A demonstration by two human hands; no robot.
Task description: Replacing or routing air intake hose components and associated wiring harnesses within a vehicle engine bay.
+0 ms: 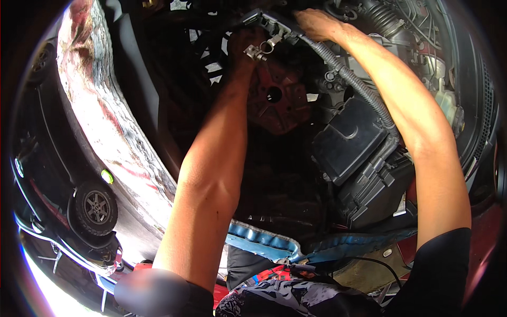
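Note:
I look down into a car's engine bay. My left hand (245, 45) reaches in at the top centre, in shadow behind a metal cable clamp (256, 52); its fingers are too dark and hidden to read. Below it is a dull red metal part (280, 111) with a round hole. My right hand (322, 24) is at the top, right of the clamp and beside a black cable harness (343, 74), its fingers bent around something I cannot make out.
A black lidded box (346, 142) sits right of centre. Hoses (380, 16) and a translucent reservoir (446, 105) line the right. A silvery, crumpled padded strip (100, 95) runs along the left edge, blue bent metal (264, 240) along the near edge. A dark vehicle (50, 148) stands beyond.

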